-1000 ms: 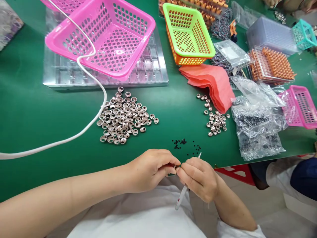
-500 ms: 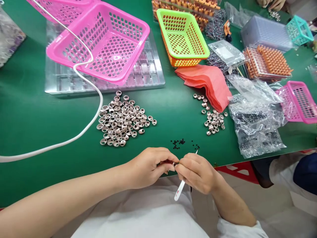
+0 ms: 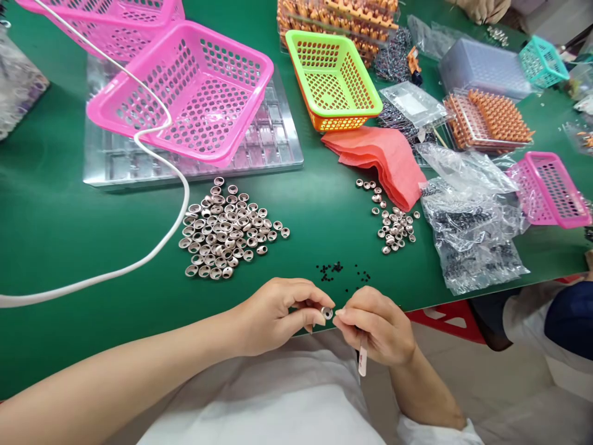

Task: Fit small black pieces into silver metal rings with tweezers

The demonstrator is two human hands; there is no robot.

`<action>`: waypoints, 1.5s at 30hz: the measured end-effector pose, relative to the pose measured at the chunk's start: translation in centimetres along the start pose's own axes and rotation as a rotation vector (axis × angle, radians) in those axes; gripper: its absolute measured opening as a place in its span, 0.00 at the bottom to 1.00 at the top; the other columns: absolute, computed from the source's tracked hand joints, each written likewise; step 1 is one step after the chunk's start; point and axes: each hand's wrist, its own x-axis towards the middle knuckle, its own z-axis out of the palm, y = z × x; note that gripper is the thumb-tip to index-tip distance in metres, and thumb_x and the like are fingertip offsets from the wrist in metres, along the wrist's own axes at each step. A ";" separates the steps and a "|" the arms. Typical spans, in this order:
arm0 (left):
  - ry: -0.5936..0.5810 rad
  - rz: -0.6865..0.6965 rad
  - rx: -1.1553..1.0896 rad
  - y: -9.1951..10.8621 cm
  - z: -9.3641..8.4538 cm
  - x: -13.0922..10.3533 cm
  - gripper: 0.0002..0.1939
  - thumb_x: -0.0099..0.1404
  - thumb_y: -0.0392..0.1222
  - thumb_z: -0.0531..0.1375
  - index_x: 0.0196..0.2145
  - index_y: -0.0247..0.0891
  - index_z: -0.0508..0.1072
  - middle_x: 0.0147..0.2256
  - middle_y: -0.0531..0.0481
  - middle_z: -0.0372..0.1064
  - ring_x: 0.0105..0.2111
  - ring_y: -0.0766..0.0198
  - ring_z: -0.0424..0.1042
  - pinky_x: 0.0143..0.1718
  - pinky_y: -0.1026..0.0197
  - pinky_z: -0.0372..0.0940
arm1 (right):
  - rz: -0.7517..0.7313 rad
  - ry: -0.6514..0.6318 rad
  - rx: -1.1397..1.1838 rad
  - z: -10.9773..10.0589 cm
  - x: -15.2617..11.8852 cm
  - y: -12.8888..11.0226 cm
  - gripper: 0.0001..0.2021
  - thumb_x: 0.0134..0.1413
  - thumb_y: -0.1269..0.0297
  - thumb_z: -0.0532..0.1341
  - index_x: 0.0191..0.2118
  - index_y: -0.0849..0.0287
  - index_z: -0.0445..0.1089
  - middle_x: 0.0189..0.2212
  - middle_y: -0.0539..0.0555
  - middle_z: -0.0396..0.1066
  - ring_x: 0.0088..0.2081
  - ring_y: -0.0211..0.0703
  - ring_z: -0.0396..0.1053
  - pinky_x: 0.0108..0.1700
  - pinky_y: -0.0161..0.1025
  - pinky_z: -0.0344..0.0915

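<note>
Between thumb and fingers, my left hand (image 3: 282,315) pinches a small metal ring (image 3: 327,313) at the table's front edge. Just right of the ring is my right hand (image 3: 377,324), closed around white tweezers (image 3: 362,357) whose handle end points down; their tips are hidden. Whether its fingertips also pinch something small, I cannot make out. Small black pieces (image 3: 337,267) lie scattered beyond my hands. A large pile of metal rings (image 3: 227,232) spreads at the left, and a smaller pile of metal parts (image 3: 397,230) lies at the right.
A pink basket (image 3: 199,105) rests on a metal tray (image 3: 287,145), with a white cable (image 3: 171,222) crossing it. Behind are a green basket (image 3: 333,80) and red cloth (image 3: 393,161). Plastic bags (image 3: 472,228) lie right. Another person's hand (image 3: 484,7) shows at the far edge.
My right hand has drawn slightly away from the ring, now more visible in my left hand. The tweezers have turned more upright, their tips no longer showing. The view has shifted slightly.
</note>
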 end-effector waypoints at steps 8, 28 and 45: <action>-0.002 0.120 0.145 -0.5 0.1 -0.2 0.09 0.70 0.34 0.59 0.43 0.36 0.80 0.33 0.48 0.78 0.31 0.66 0.76 0.33 0.68 0.71 | -0.141 -0.190 -0.102 -0.4 0.9 -0.1 0.14 0.64 0.76 0.59 0.54 0.66 0.69 0.34 0.58 0.76 0.33 0.43 0.71 0.33 0.41 0.72; -0.014 0.195 0.203 -0.8 0.3 -0.4 0.08 0.72 0.33 0.59 0.44 0.36 0.78 0.34 0.48 0.78 0.32 0.65 0.75 0.34 0.67 0.68 | -0.168 -0.244 -0.103 -0.3 1.4 -0.5 0.09 0.65 0.77 0.56 0.48 0.68 0.70 0.32 0.58 0.73 0.32 0.43 0.67 0.32 0.42 0.69; -0.012 0.109 0.125 -0.4 0.1 -0.2 0.09 0.70 0.34 0.60 0.44 0.36 0.79 0.34 0.48 0.78 0.32 0.66 0.77 0.34 0.67 0.70 | 0.152 0.083 0.147 -0.2 -0.4 0.0 0.14 0.59 0.76 0.65 0.49 0.55 0.71 0.33 0.53 0.73 0.32 0.39 0.69 0.33 0.38 0.70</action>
